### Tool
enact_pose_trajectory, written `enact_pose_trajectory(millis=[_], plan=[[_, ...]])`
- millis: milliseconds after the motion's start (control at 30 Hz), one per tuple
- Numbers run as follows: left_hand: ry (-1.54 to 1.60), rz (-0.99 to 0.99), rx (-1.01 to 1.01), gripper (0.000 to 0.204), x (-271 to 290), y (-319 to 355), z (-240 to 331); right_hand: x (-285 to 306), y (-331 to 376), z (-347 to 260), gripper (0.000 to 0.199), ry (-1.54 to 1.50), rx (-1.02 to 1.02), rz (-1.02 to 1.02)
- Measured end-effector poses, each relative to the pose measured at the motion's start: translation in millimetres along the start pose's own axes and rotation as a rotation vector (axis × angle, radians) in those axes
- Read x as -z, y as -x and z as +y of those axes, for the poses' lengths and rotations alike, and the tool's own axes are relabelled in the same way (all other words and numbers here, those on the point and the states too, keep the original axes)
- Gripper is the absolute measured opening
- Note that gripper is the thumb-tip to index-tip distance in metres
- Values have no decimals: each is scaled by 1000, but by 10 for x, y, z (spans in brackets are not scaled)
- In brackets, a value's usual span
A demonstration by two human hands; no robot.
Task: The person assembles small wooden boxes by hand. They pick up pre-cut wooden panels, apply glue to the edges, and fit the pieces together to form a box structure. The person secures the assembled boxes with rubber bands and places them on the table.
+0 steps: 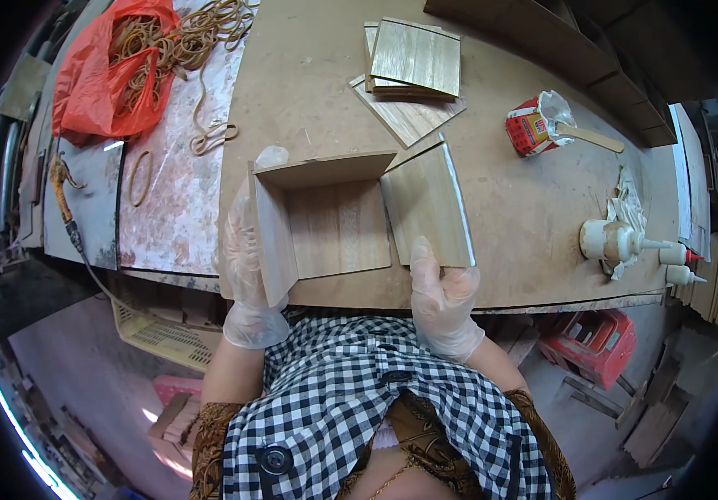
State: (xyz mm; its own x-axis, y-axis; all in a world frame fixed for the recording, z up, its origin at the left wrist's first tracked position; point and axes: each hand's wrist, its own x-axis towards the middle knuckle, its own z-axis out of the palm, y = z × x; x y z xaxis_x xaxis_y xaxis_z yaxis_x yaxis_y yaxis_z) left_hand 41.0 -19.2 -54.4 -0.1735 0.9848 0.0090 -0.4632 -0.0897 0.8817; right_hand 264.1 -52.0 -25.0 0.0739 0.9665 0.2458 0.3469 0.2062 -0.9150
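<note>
In front of me on the brown worktable is a partly joined wooden box (338, 229), with a bottom, a left side and a far side showing. My left hand (246, 250), in a clear glove, wraps round the outside of its left side. Gloved too, my right hand (444, 292) grips the near edge of a separate wooden panel (427, 204), thumb on top. A white line of glue runs along that panel's right edge. It leans at the box's right side; whether they touch fully I cannot tell. Farther off lies a stack of wooden panels (415, 57).
A red plastic bag (113, 92) of rubber bands lies at the far left. To the right are a red-and-white pack (532, 129) with a wooden stick (590, 137), and a white glue bottle (613, 241) beside smaller bottles (680, 274). Dark wooden trays (542, 37) stand at the back right.
</note>
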Motion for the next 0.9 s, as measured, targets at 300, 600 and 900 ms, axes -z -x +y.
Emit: enact_pose_trajectory(millis=[300,600,900], plan=[[-23,-3,68,63,24,66,20,-12,18,-175,18,-145,-212,8],[-43,11,88,67,77,8,-35,16,34,-34,40,-30,2,-53],[27,2,14,60,121,24,-110,-26,-59,-171,49,51,5,-102]])
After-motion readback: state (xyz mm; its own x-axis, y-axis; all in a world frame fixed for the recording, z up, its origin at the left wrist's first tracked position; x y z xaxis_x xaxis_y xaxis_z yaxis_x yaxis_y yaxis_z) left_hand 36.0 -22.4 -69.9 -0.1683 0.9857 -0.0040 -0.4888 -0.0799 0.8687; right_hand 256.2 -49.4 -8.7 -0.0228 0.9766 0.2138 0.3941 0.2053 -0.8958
